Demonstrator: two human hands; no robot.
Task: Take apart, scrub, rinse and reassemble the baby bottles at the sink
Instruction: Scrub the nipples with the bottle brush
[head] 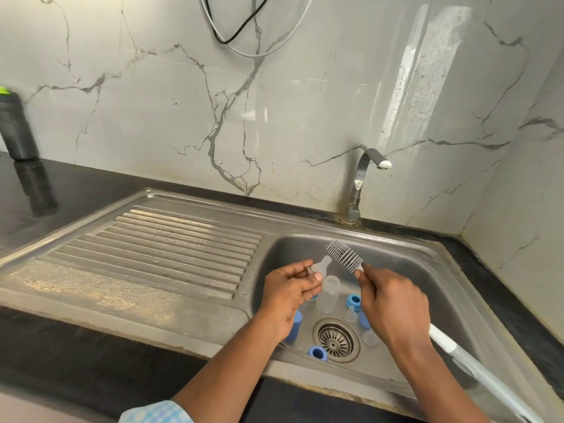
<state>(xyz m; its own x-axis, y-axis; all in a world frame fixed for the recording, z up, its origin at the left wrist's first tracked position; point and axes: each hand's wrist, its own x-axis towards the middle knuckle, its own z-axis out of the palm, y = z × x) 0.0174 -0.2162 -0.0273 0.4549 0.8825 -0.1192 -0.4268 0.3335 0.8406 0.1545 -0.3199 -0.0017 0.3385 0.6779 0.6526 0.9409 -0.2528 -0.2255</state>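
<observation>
Pinching a clear teat between thumb and curled fingertips, the left hand hovers over the sink, beyond and left of the drain. The right hand, beyond and right of the drain, has its fingers wrapped round a brush just below the grey bristles. The bristle head points up and away, just beside the teat's tip; whether they touch cannot be told. The brush's white handle runs back past the drain's right side.

A clear bottle stands upright just beyond the drain. One blue ring lies beyond the drain to the right, and another sits just left of it on the near side. A blue cap lies left of the drain, partly behind the left wrist. Two more clear teats rest close to the drain's right. The tap rises well beyond the drain, and the ribbed draining board lies far to its left.
</observation>
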